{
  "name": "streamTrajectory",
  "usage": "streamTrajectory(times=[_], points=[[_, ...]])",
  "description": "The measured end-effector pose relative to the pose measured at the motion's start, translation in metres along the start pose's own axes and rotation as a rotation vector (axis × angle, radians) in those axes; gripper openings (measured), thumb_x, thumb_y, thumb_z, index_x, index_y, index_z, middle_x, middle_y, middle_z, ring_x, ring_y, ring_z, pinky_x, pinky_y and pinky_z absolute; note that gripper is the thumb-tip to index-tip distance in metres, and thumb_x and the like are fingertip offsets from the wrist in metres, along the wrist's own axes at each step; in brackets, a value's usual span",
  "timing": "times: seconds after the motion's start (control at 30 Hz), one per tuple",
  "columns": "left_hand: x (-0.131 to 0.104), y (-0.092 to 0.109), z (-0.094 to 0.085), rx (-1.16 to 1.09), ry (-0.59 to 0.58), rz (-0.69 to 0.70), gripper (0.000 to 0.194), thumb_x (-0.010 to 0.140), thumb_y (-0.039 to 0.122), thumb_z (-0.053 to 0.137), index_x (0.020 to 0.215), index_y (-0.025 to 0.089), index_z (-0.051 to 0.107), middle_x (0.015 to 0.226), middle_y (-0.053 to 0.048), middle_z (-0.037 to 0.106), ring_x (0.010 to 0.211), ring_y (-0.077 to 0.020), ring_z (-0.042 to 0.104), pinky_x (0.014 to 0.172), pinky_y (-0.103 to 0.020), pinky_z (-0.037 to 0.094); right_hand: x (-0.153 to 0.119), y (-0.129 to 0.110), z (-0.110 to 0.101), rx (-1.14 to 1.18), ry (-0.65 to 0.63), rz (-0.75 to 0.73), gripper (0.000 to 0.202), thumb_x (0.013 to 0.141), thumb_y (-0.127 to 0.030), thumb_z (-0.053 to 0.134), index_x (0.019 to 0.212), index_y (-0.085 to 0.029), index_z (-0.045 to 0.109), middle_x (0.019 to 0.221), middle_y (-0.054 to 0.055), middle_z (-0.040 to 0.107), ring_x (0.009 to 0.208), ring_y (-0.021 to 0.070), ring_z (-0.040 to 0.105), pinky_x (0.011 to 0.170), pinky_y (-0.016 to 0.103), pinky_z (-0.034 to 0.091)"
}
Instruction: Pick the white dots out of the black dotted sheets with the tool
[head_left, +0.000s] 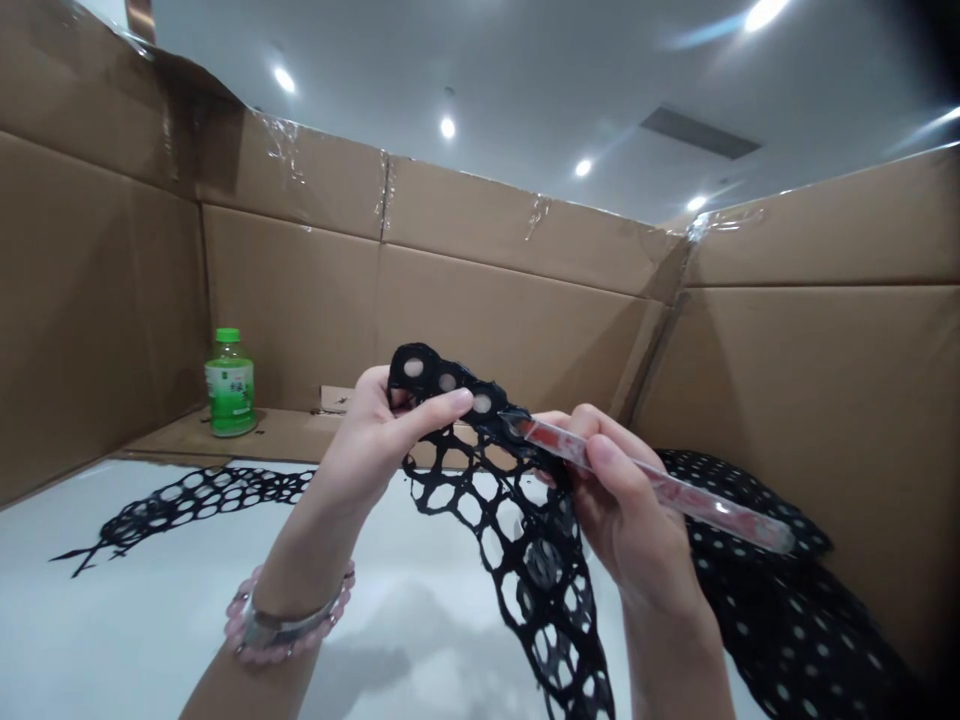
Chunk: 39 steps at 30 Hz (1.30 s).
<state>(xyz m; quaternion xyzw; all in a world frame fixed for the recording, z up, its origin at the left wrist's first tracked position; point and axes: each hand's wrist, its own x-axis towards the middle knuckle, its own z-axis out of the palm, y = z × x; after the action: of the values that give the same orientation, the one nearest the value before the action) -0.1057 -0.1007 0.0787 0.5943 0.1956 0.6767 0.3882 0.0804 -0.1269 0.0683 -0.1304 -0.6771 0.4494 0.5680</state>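
Note:
Black fabric with round holes (525,560) is held up in front of me and hangs down between my hands. My left hand (409,425) pinches its upper left edge, thumb in front. In my right hand (626,480) is a slim tool with a clear and reddish handle (712,505); its pointed tip touches the upper band of the fabric. Some fingers of my right hand are behind the fabric. Another strip of holed black fabric (202,500) lies on the white surface at the left.
A green-capped bottle of green liquid (231,390) stands at the back left. Cardboard walls (480,300) surround the white table surface (135,620). Black fabric with pale dots (795,610) is heaped at the right.

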Motion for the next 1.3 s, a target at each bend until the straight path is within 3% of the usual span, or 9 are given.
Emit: streamTrajectory(times=[0.2, 0.4, 0.57, 0.67, 0.8, 0.9, 1.13, 1.23, 1.3], points=[[-0.002, -0.001, -0.001, 0.155, -0.003, 0.088, 0.007, 0.075, 0.020, 0.074, 0.067, 0.020, 0.072, 0.067, 0.002, 0.071, 0.061, -0.0099, 0.064, 0.055, -0.016, 0.050, -0.006, -0.003, 0.003, -0.330, 0.062, -0.054, 0.030, 0.100, -0.032, 0.041, 0.073, -0.022, 0.048, 0.087, -0.001, 0.060, 0.076, 0.0139, 0.051, 0.071, 0.028, 0.040], [-0.012, 0.005, 0.004, 0.563, 0.021, 0.330, 0.020, 0.082, 0.023, 0.067, 0.063, 0.016, 0.062, 0.060, 0.002, 0.058, 0.055, -0.0082, 0.048, 0.047, -0.019, 0.037, -0.012, -0.005, 0.023, -0.910, 0.161, -0.215, 0.019, 0.096, -0.016, 0.039, 0.084, -0.021, 0.053, 0.067, -0.004, 0.050, 0.058, 0.0106, 0.049, 0.056, 0.023, 0.040], [-0.019, 0.009, 0.009, 0.698, -0.035, 0.390, 0.020, 0.084, 0.022, 0.064, 0.066, 0.016, 0.058, 0.055, 0.005, 0.048, 0.048, -0.0063, 0.036, 0.041, -0.019, 0.029, -0.013, -0.005, 0.038, -1.131, 0.244, -0.331, 0.017, 0.091, -0.010, 0.040, 0.080, -0.019, 0.050, 0.069, 0.000, 0.052, 0.062, 0.0121, 0.051, 0.054, 0.024, 0.039], [-0.015, 0.004, 0.006, 0.591, -0.005, 0.346, 0.021, 0.083, 0.022, 0.066, 0.064, 0.017, 0.057, 0.056, 0.005, 0.049, 0.048, -0.0064, 0.039, 0.042, -0.018, 0.032, -0.012, -0.004, 0.032, -1.029, 0.246, -0.265, 0.018, 0.093, -0.014, 0.041, 0.079, -0.020, 0.050, 0.070, -0.001, 0.051, 0.061, 0.0125, 0.049, 0.056, 0.025, 0.039], [-0.003, -0.004, -0.004, 0.365, 0.114, 0.246, 0.014, 0.081, 0.024, 0.067, 0.068, 0.019, 0.064, 0.065, 0.002, 0.062, 0.059, -0.0095, 0.055, 0.054, -0.018, 0.045, -0.007, -0.003, 0.009, -0.480, 0.115, -0.035, 0.027, 0.100, -0.032, 0.041, 0.076, -0.022, 0.048, 0.085, 0.000, 0.059, 0.076, 0.0145, 0.054, 0.071, 0.029, 0.043], [0.003, -0.006, -0.010, 0.345, 0.131, 0.176, 0.015, 0.078, 0.028, 0.068, 0.067, 0.018, 0.065, 0.063, 0.002, 0.060, 0.058, -0.0103, 0.054, 0.053, -0.019, 0.044, -0.002, 0.002, -0.005, -0.269, 0.075, 0.018, 0.031, 0.099, -0.037, 0.043, 0.072, -0.022, 0.045, 0.078, -0.001, 0.053, 0.074, 0.0144, 0.048, 0.069, 0.030, 0.039], [0.006, 0.000, -0.012, 0.221, -0.151, -0.129, 0.025, 0.069, 0.040, 0.070, 0.073, 0.017, 0.059, 0.064, 0.000, 0.057, 0.058, -0.0133, 0.053, 0.052, -0.023, 0.042, -0.001, -0.003, -0.005, -0.257, -0.001, 0.019, 0.028, 0.099, -0.033, 0.043, 0.074, -0.022, 0.051, 0.084, 0.001, 0.058, 0.081, 0.0166, 0.051, 0.075, 0.032, 0.038], [0.004, 0.001, -0.008, 0.236, -0.242, -0.162, 0.027, 0.062, 0.033, 0.077, 0.071, 0.018, 0.057, 0.060, 0.003, 0.053, 0.054, -0.0110, 0.049, 0.050, -0.022, 0.040, -0.002, -0.009, -0.003, -0.279, -0.006, 0.051, 0.028, 0.099, -0.033, 0.043, 0.074, -0.022, 0.050, 0.086, 0.002, 0.060, 0.083, 0.0178, 0.052, 0.078, 0.033, 0.040], [0.003, 0.001, -0.007, 0.266, -0.238, -0.163, 0.024, 0.064, 0.030, 0.077, 0.068, 0.018, 0.057, 0.059, 0.004, 0.051, 0.052, -0.0096, 0.047, 0.048, -0.021, 0.038, -0.001, -0.010, -0.003, -0.284, 0.004, 0.054, 0.028, 0.098, -0.033, 0.043, 0.073, -0.022, 0.049, 0.086, 0.002, 0.060, 0.083, 0.0183, 0.054, 0.079, 0.033, 0.041]])
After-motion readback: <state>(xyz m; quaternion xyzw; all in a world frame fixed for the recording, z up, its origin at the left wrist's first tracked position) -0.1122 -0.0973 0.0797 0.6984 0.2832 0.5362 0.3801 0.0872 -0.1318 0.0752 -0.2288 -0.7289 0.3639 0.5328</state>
